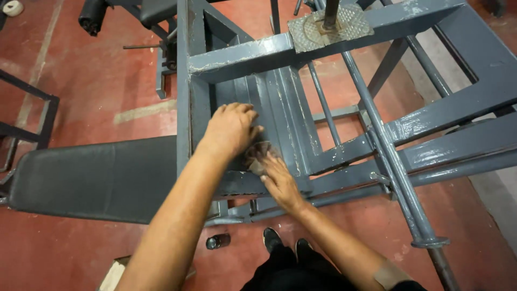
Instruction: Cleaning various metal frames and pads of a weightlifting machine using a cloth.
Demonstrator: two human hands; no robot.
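The left hand (230,129) lies flat, fingers together, on the grey steel frame (280,108), while just right and nearer the right hand (278,180) presses a brownish rag (257,155) against it, with a black bench (91,180) left.

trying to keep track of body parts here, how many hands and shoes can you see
2 hands, 2 shoes. The left hand lies flat on the grey metal frame; the right hand presses a brownish pad beside it. Both black shoes are on the red floor below.

Even, soft light — sharp, edges bowed.
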